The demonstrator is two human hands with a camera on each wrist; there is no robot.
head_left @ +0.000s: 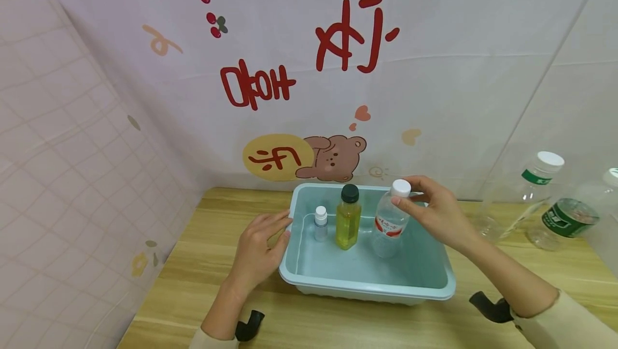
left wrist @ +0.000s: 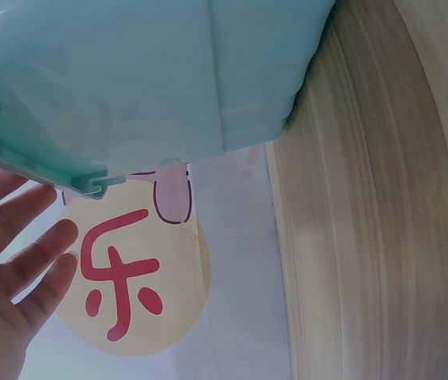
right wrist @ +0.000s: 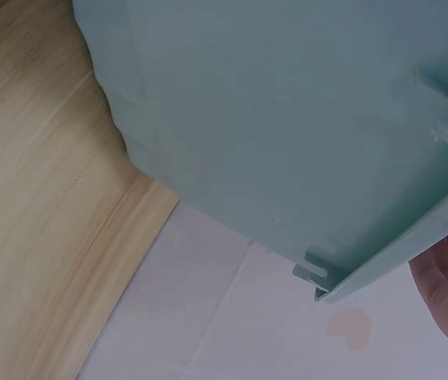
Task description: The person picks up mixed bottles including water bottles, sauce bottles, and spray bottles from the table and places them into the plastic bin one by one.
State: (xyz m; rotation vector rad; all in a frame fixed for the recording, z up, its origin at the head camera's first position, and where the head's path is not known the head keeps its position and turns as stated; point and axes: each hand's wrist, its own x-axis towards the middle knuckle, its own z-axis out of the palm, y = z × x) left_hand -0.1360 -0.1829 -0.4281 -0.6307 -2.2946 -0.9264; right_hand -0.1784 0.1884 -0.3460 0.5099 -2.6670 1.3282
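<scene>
A light blue plastic basin (head_left: 367,287) stands on the wooden table. Inside it, from left to right, are a small clear bottle (head_left: 321,225) with a white cap, a bottle of yellow-green liquid (head_left: 348,220) with a dark cap, and a clear water bottle (head_left: 388,225) with a red-and-white label. My right hand (head_left: 436,212) holds the water bottle by its white cap, thumb in front and fingers behind. At the basin's left rim, my left hand (head_left: 260,247) rests with its fingers extended; the left wrist view shows them spread beside the basin's outer wall (left wrist: 129,87).
Right of the basin stand a large clear bottle (head_left: 536,177) with a white cap and green label, and another clear bottle (head_left: 569,217) with a green label, leaning. A printed cloth (head_left: 434,97) hangs behind the wooden table (head_left: 193,263).
</scene>
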